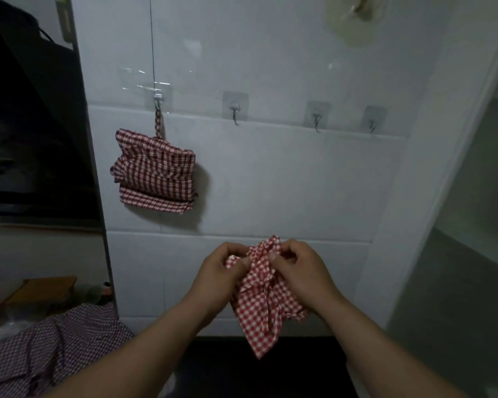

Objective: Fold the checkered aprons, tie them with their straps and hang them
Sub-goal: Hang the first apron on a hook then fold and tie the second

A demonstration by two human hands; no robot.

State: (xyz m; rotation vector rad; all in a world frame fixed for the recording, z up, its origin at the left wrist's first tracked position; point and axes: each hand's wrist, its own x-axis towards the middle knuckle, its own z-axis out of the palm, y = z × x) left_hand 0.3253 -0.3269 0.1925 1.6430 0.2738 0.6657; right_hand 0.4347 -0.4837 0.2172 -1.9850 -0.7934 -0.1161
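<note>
Both hands, left hand and right hand, pinch the bundled red apron closed at its top, directly below the free hook, the apron's long axis hanging downward.

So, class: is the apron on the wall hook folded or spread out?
Folded. The hanging apron is a compact layered bundle, hung by its strap from the leftmost hook.

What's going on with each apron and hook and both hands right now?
Hung apron: folded, tied, hanging on the leftmost hook.
Held apron: bunched, off the wall.
Purple apron: unfolded, lying lower left.
Three other hooks: bare.
Left hand: gripping the held apron.
Right hand: pinching its fabric.
</note>
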